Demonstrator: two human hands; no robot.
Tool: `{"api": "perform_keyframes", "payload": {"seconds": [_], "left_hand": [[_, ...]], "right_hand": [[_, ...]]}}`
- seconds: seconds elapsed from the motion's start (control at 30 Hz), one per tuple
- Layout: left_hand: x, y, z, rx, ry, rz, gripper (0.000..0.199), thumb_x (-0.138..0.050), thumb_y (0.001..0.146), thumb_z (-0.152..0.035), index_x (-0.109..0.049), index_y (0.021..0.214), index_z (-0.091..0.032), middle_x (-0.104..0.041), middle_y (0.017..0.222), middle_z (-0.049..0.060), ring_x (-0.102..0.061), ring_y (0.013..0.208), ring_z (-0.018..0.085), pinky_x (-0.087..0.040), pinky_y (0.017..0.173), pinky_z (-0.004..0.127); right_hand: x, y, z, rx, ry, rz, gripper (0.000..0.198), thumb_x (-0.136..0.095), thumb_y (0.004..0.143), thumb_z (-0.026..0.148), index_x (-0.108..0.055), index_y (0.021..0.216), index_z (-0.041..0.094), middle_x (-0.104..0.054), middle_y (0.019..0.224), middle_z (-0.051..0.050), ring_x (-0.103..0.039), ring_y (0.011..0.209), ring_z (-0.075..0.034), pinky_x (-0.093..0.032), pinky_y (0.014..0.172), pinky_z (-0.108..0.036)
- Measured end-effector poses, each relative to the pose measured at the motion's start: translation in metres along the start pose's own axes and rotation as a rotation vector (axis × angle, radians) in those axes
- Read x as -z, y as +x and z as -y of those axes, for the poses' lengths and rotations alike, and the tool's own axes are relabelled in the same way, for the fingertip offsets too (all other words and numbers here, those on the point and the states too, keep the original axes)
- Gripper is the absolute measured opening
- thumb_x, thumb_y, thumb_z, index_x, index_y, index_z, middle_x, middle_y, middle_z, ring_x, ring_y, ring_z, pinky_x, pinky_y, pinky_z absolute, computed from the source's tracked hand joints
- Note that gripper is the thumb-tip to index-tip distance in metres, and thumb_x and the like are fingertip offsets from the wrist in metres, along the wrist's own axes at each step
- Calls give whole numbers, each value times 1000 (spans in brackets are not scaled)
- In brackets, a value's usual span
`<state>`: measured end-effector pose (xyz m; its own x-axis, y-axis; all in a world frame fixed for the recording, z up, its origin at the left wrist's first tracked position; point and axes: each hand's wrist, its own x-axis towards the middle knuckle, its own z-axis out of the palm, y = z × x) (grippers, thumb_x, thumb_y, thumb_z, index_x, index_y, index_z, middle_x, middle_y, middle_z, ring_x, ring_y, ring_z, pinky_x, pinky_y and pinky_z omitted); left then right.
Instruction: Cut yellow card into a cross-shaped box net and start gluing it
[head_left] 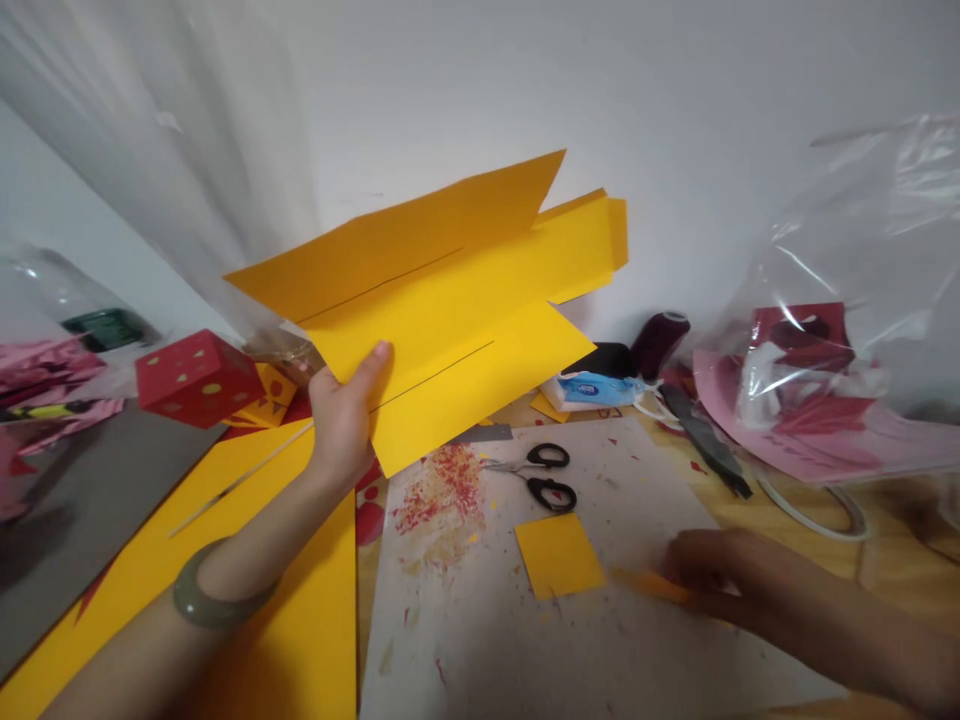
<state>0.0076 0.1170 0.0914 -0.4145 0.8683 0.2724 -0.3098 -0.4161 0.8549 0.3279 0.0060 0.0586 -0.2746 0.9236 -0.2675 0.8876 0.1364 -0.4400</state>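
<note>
My left hand (345, 420), with a green bangle at its wrist, grips a large folded piece of yellow card (450, 310) by its near left edge, thumb on top. Cut flaps and thin dark slit lines show on this card, which is raised above the table. Low on the right, my right hand (720, 565) is smeared by motion, its fingers curled in. A blurred orange-yellow paper piece (656, 585) extends from its fingertips and seems to be pinched there. Just left of it, a yellow paper square (560, 556) lies flat on the white sheet (465, 650).
Black-handled scissors (544, 475) lie beside red and yellow paper scraps (446, 490). At left are a red paper box (196, 380) and a large yellow sheet (300, 640). A tissue pack (596, 390), dark thread spool (660, 340) and clear plastic bag (847, 250) stand behind.
</note>
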Motion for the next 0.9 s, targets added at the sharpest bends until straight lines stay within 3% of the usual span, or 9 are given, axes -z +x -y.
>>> {"api": "perform_keyframes", "payload": {"seconds": [0.03,0.13,0.2,0.3,0.37,0.47,0.57,0.73,0.9], "left_hand": [[0,0,0,4,4,5,16,-75,66,-27,-69,80,-22,-72,90,3,-66,95,24,-56,83,35],[1,-1,0,13,5,26,17,-75,66,-26,-70,82,-23,-71,91,3,-66,94,24,-58,77,35],[1,-1,-1,12,2,22,16,-75,66,-25,-70,81,-22,-71,87,2,-66,93,23,-58,77,34],[1,-1,-2,13,2,1,12,-76,65,-25,-69,75,-21,-70,81,2,-66,94,23,-57,78,33],[0,-1,-3,23,4,-10,13,-76,65,-26,-68,73,-21,-70,79,3,-67,91,24,-58,76,34],[-1,-2,-3,58,14,-22,16,-77,63,-27,-68,74,-18,-70,76,3,-68,81,23,-59,72,35],[-2,-3,-5,78,4,-27,19,-77,64,-25,-68,78,-15,-70,74,2,-68,80,22,-57,76,34],[-3,-4,-6,106,37,-73,20,-78,63,-24,-66,76,-13,-70,75,3,-66,90,23,-55,83,33],[-1,-5,-6,125,121,-43,38,-75,66,-28,-66,100,-13,-69,102,7,-65,93,21,-53,87,34]], "right_hand": [[-1,5,11,48,-4,78,14,-53,74,14,-64,74,24,-65,68,1,-59,62,-17,-42,56,-27],[-7,27,47,112,-47,107,39,-50,74,7,-59,109,23,-67,76,0,-60,66,-16,-42,61,-26],[-11,43,66,153,-136,140,50,-53,71,4,-55,118,20,-68,79,-1,-61,68,-18,-40,59,-26],[-13,61,84,150,-212,172,41,-63,66,5,-59,107,13,-69,79,-7,-63,71,-23,-41,58,-29],[-11,66,90,164,-257,195,38,-72,63,9,-61,100,10,-69,89,-12,-64,80,-28,-45,63,-33],[-6,67,95,206,-318,213,46,-81,58,16,-62,100,8,-62,110,-19,-59,98,-33,-48,75,-40],[-4,66,98,203,-357,209,52,-83,57,19,-62,102,5,-62,112,-21,-58,100,-36,-48,78,-43],[-8,64,93,131,-336,198,56,-83,56,23,-62,105,10,-71,97,-16,-66,87,-34,-50,70,-39],[-1,58,73,87,-263,153,19,-77,63,31,-69,75,18,-73,82,-6,-67,80,-28,-46,62,-30]]}}
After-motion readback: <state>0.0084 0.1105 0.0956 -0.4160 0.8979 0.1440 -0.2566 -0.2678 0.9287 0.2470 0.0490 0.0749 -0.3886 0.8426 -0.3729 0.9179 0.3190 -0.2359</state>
